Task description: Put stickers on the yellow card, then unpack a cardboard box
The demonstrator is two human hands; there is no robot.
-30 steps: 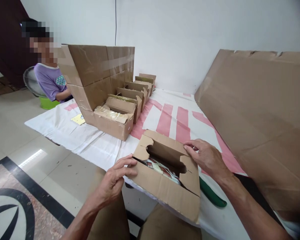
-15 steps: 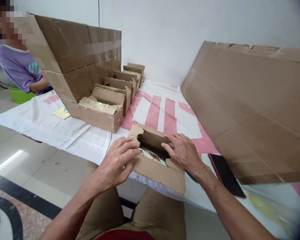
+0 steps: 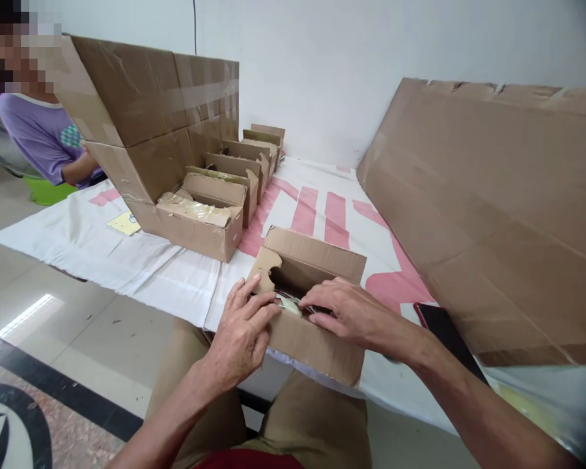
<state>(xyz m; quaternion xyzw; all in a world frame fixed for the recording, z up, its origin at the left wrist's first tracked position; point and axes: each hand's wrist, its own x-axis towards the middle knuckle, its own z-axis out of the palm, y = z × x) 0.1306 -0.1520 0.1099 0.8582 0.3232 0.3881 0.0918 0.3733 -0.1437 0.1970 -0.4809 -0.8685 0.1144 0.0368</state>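
An open cardboard box (image 3: 312, 345) stands at the table's near edge, its back flap raised and its front flap folded down towards me. Inside lie thin, pale, printed pieces (image 3: 290, 305), partly hidden by my fingers. My left hand (image 3: 247, 326) rests across the box's left end with its fingers stretched out. My right hand (image 3: 344, 311) reaches into the box from the right. Its fingers and thumb close round the edge of the contents; what exactly they pinch is hidden.
Several small open boxes (image 3: 200, 228) line the left, in front of a tall cardboard partition (image 3: 127, 91). Another cardboard panel (image 3: 493, 215) leans at right, beside a dark phone (image 3: 449, 339). A person in a purple shirt (image 3: 34, 137) sits beyond the left partition.
My right hand has left the back flap and moved down and left into the box. The back flap now stands higher. My left hand stays at the left end.
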